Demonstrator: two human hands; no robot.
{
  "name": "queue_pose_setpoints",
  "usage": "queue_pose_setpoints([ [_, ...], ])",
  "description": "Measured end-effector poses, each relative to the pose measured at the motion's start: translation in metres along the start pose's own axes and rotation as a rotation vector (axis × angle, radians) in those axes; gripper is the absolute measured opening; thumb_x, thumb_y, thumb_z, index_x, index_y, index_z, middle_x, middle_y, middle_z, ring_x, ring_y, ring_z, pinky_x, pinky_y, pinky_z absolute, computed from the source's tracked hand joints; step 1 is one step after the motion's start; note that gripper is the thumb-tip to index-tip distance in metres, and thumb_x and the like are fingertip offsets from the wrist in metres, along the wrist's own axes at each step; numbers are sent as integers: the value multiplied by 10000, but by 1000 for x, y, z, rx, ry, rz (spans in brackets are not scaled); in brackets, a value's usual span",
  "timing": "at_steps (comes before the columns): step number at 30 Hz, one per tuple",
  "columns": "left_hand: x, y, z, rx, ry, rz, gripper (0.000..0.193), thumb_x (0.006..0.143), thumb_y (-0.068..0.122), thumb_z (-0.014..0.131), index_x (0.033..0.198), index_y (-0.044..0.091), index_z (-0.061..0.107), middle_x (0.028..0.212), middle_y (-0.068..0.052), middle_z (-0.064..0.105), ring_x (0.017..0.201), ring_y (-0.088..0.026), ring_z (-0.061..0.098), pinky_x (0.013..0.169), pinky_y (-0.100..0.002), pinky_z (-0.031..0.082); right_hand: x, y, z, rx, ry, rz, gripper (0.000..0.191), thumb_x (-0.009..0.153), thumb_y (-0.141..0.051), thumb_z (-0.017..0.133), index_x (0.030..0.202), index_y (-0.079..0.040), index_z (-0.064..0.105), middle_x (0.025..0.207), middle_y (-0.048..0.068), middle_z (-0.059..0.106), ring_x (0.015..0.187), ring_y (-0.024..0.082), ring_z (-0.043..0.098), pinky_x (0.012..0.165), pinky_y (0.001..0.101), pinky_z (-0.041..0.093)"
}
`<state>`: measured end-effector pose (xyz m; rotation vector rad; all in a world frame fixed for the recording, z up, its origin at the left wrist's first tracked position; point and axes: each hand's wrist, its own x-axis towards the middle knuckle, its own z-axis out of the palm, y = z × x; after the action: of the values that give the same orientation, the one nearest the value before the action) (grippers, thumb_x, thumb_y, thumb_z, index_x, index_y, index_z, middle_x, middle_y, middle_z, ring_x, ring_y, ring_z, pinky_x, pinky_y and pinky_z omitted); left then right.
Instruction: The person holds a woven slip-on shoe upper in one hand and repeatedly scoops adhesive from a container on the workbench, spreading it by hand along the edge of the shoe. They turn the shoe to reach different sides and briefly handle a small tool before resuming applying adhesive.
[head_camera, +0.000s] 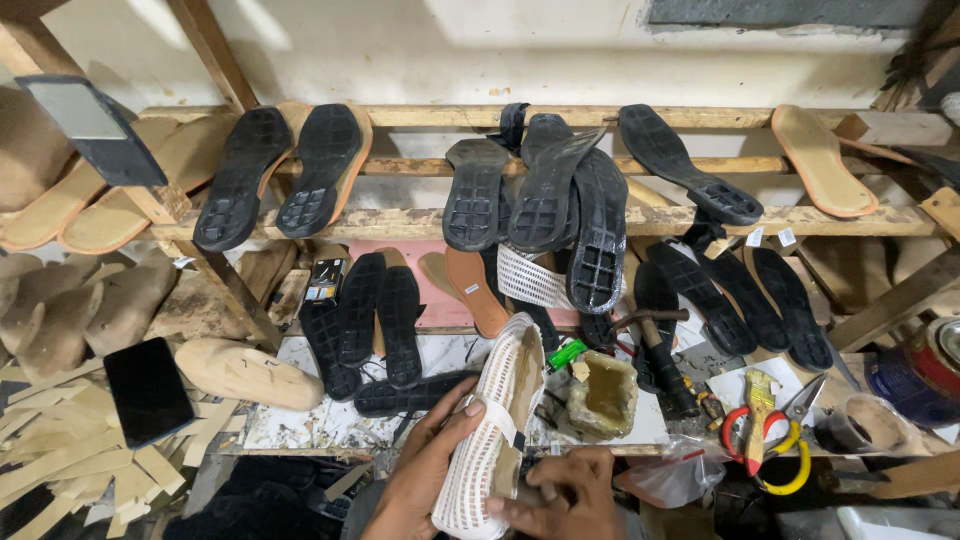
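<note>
Holding white mesh shoe beside glue-caked pot, amber glue inside.

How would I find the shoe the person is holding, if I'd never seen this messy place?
Start at the long wooden rack loaded with black soles, then drop to the bottom middle, where the left hand and right hand meet. Between them is the white mesh shoe, the only pale, net-like one; everything around it is black or tan.

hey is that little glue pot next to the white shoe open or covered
Open. The glue pot on the workbench has no lid; its yellowish inside shows from above, beside the white mesh shoe.
</note>
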<state>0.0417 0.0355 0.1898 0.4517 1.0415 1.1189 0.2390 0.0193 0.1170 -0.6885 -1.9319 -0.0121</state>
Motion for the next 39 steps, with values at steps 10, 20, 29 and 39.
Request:
queue_pose_setpoints([
  [10,-5,1,0,-32,-19,-46,621,872,210,675,1464,81,537,1233,-150,752,958,-183,739,771,-307,600,5,4,-14,-177,-292,309,729,718,115,640,1246,-367,782,1109,-1,645,953,208,452,842,327,406],
  [20,-1,-4,0,-45,-54,-30,627,880,274,683,1456,61,557,1222,-128,739,1016,-187,727,810,-318,600,15,-6,-5,55,-42,104,436,721,-140,897,1086,-362,814,1006,-74,612,962,192,460,732,257,434],
  [29,8,-14,-3,-178,33,1,658,875,270,699,1471,44,536,1248,-159,732,1036,-206,725,824,-335,602,29,-22,-17,-246,156,-71,315,743,-258,876,1019,-389,799,1016,-134,609,934,161,425,804,317,351],
  [39,9,-17,-10,-185,-5,-48,609,893,339,667,1437,73,609,1196,-136,715,939,-227,702,705,-410,549,24,-20,-9,-269,161,-23,317,778,-298,856,1069,-407,792,1034,-126,662,944,189,426,776,240,325],
])
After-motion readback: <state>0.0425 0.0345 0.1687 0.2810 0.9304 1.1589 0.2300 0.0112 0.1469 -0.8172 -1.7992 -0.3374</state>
